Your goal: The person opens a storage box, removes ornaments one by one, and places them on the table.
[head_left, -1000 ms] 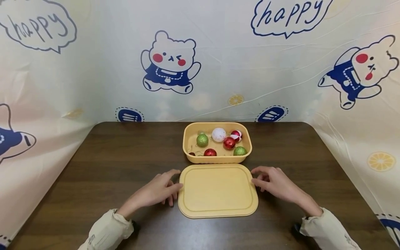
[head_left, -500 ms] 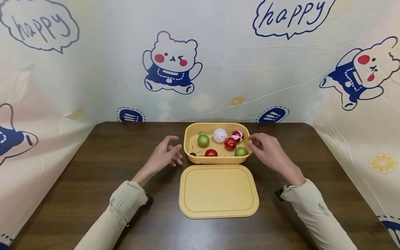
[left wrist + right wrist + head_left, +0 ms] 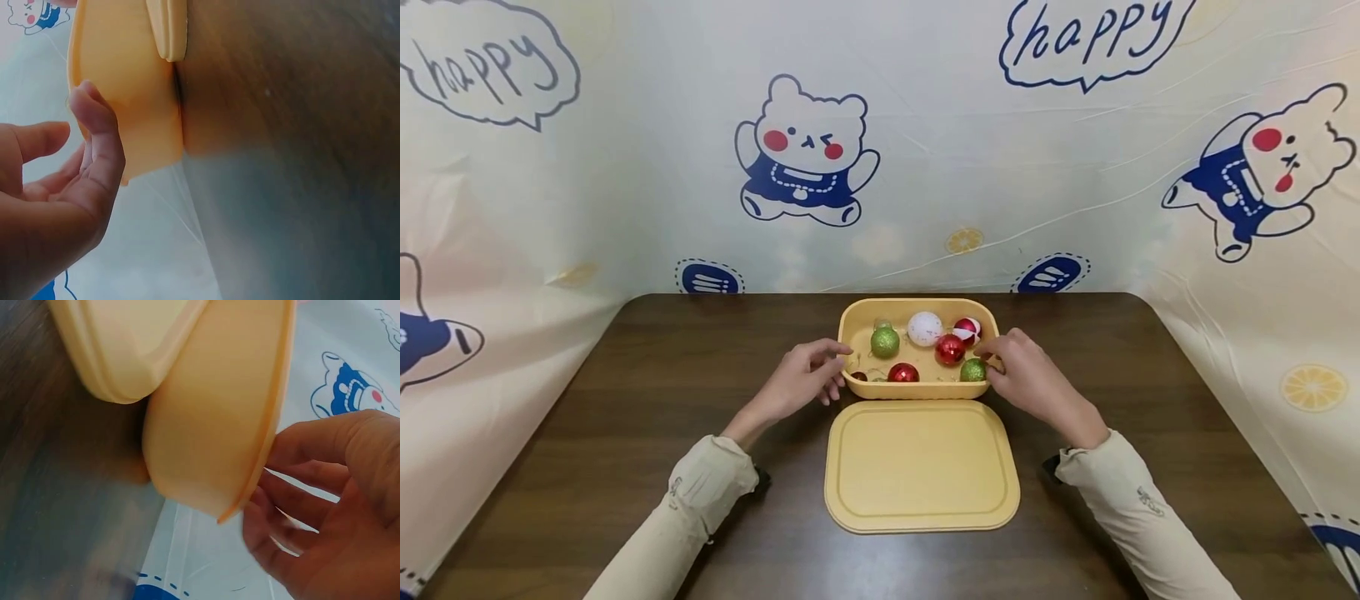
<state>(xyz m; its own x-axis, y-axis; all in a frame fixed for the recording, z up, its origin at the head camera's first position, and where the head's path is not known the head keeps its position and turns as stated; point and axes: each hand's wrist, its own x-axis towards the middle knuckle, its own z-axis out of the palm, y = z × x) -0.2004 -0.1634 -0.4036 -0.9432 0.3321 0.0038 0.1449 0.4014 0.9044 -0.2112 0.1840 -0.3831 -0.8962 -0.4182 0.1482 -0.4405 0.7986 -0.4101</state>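
A yellow plastic box point(image 3: 917, 389) holds several Christmas baubles: glittery green ones point(image 3: 885, 342), shiny red ones point(image 3: 951, 350), a white one point(image 3: 924, 328) and a red-and-white one point(image 3: 967, 331). My left hand point(image 3: 801, 379) is at the box's left end, its fingers bent about the rim. On the right, my right hand point(image 3: 1033, 375) pinches the rim; in the right wrist view its fingers point(image 3: 306, 444) meet the rim with the others curled below. A flat yellow lid point(image 3: 922, 467) lies on the table right in front of the box.
The dark wooden table point(image 3: 700, 333) ends just behind the box. A printed cloth point(image 3: 925, 167) with bears hangs around its back and sides. Loose cream sleeves point(image 3: 715, 475) cover both forearms.
Both hands have moved from the lid's sides forward to the ends of the box and closed in on its rim. Box and lid have shifted slightly nearer to me.
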